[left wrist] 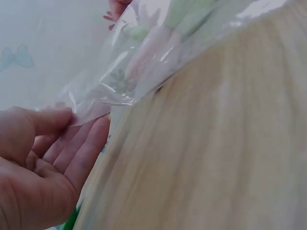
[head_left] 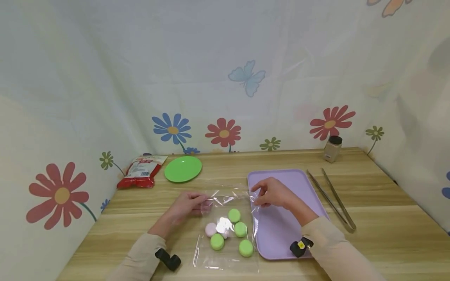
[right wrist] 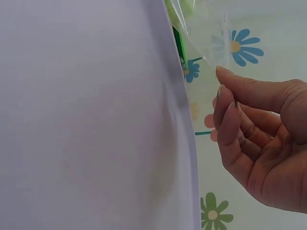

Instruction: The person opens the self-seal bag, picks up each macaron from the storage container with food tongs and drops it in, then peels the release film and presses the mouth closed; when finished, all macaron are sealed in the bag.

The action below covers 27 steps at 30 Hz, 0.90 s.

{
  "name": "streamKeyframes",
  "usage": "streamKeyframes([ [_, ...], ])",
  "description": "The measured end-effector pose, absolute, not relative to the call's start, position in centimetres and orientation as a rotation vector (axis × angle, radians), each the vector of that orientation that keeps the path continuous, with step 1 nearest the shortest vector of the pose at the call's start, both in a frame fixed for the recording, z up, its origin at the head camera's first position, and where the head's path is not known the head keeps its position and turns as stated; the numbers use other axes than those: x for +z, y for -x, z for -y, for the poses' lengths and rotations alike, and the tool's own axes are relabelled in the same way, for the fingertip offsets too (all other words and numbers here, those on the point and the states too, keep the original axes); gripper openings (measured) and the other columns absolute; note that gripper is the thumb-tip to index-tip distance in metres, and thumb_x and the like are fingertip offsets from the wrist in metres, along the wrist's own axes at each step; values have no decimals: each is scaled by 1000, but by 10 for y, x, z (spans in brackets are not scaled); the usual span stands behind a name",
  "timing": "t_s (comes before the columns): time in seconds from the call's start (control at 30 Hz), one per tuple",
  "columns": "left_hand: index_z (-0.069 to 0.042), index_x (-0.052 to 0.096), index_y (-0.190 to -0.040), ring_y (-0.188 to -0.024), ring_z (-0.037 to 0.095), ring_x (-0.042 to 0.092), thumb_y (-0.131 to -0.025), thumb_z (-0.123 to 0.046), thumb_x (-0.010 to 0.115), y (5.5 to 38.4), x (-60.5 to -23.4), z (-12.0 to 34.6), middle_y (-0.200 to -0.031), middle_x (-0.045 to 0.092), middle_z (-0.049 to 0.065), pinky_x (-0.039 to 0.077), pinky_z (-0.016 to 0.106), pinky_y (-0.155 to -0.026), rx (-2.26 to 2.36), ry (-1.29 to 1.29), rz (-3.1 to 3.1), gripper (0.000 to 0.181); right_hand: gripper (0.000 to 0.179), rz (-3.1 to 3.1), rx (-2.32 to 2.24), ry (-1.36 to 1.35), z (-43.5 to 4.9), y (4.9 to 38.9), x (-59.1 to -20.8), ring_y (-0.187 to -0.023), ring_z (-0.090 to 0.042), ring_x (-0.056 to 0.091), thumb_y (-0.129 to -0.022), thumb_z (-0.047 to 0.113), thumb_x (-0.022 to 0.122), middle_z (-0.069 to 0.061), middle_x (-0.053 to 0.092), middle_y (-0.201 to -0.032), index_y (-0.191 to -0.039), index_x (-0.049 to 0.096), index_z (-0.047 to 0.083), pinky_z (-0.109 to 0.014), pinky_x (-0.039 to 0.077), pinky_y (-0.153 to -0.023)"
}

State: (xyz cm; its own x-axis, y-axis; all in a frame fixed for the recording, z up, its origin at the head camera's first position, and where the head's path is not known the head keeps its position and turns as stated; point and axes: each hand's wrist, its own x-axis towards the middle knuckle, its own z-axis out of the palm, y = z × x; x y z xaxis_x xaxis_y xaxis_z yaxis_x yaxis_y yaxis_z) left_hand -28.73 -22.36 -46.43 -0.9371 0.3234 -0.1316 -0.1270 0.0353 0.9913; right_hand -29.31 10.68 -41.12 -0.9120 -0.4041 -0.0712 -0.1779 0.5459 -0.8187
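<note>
A clear plastic bag (head_left: pixel 228 257) lies between the hands, holding several light green macarons (head_left: pixel 245 248) and pink macarons (head_left: pixel 211 229). Its upper left edge is pinched between thumb and fingers of the left hand (head_left: pixel 192 203). At the upper right corner, the right hand (head_left: pixel 272 192) grips the film between thumb and forefinger, above the edge of a purple tray (head_left: pixel 281 249). The left wrist view shows the left hand (left wrist: pixel 53 153) with the film at its thumb tip. In the right wrist view, the right hand (right wrist: pixel 261 124) pinches the bag's corner. Glare hides part of the pink macarons.
Steel tongs (head_left: pixel 334 201) lie right of the tray. Behind them stands a jar with a black lid (head_left: pixel 333 149). A green plate (head_left: pixel 183 169) and a red and white packet (head_left: pixel 141 171) sit at the back left of the wooden table (head_left: pixel 383 218).
</note>
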Motion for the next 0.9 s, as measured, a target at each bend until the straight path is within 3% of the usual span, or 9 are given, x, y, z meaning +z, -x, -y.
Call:
streamKeyframes([
  [0.3,14,60,-125,-82,19,74,-97,-5,63,287,-467,225,-98,74,16,61,33,-78,2044,-94,-2039,33,62,-2638,-1287,420,-104,299,-410,-69,-20,65,-79,8,84,-10,67,-85,-133,57,-6,-32,58,-61],
  [0.5,11,56,-132,-86,20,74,-97,-6,64,286,-464,226,-103,73,20,61,34,-79,2068,-60,-1990,40,40,-2922,-1341,636,-74,299,-391,-101,-30,64,-90,15,75,-16,69,-113,-125,65,-2,-40,58,-80],
  [0.67,7,59,-133,-88,19,73,-96,-12,67,284,-463,227,-104,74,16,61,33,-79,2074,-34,-2003,41,20,-2877,-1314,949,-31,298,-379,-106,-29,67,-94,14,71,-12,72,-114,-111,75,3,-39,59,-83],
  [0.9,7,58,-133,-91,19,73,-97,-13,66,281,-461,229,-109,73,18,60,35,-82,2081,-101,-1985,42,23,-2789,-1125,1239,9,307,-390,-116,-30,64,-96,13,68,-15,71,-118,-115,73,-1,-42,50,-102],
])
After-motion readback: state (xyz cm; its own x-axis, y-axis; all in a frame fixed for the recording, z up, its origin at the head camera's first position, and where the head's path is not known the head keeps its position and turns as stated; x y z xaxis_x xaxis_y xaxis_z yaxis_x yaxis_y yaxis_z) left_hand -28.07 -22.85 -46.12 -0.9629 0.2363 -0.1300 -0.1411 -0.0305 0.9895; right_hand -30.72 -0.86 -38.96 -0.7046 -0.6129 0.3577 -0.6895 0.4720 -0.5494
